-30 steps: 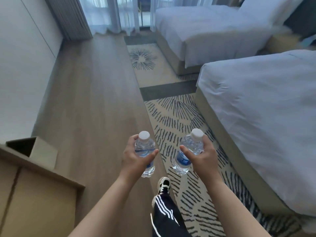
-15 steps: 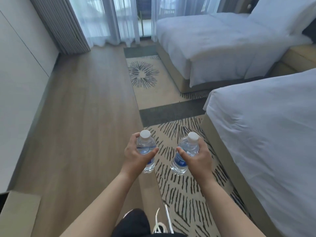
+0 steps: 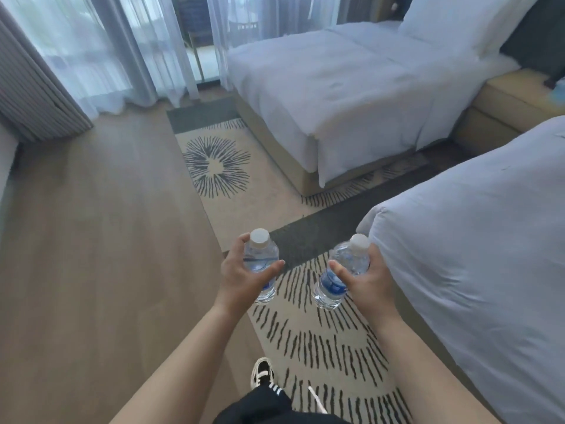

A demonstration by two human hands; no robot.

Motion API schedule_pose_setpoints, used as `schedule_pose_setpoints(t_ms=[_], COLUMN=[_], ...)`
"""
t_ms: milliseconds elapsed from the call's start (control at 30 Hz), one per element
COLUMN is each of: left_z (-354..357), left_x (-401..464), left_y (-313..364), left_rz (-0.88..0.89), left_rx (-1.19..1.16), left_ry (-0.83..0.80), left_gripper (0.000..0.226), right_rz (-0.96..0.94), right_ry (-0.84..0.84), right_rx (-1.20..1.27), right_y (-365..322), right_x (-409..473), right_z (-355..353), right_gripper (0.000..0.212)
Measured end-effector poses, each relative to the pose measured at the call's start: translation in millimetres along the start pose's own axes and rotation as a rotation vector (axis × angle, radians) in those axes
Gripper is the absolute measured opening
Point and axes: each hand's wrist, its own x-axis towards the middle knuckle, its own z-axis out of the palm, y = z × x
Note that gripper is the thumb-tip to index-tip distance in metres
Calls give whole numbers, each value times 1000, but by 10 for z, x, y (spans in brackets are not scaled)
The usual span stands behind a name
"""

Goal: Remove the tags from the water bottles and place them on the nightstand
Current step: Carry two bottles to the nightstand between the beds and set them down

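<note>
I hold two small clear water bottles with white caps and blue labels over the floor. My left hand grips the left bottle upright around its middle. In my right hand the right bottle tilts with its cap toward the near bed. No tag is visible on either bottle. The tan nightstand stands at the far right between the two beds, with a dark object and something blue on its top at the frame edge.
A near bed with white bedding fills the right side. The far bed lies beyond it, with a narrow gap between them. A patterned rug runs along the beds; wood floor to the left, curtains at the back.
I have walked forward along the rug with both bottles held the same way. The cabinet and box at the lower left have left the view, and the nightstand now shows between the beds.
</note>
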Motion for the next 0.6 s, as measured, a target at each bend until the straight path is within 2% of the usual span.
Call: schedule_pose_setpoints(t_ms=[300, 600], left_z=[623, 2053], left_x=[2072, 3882], left_y=[210, 510], left_rz=[19, 27], left_rx=[-18, -12], left_ry=[-189, -288], left_gripper=[62, 61], right_rz=[66, 147], right_ry=[239, 366], right_rx=[-59, -25], right_y=[42, 552], right_x=[1786, 3692], right_z=[60, -287], right_gripper=[48, 49])
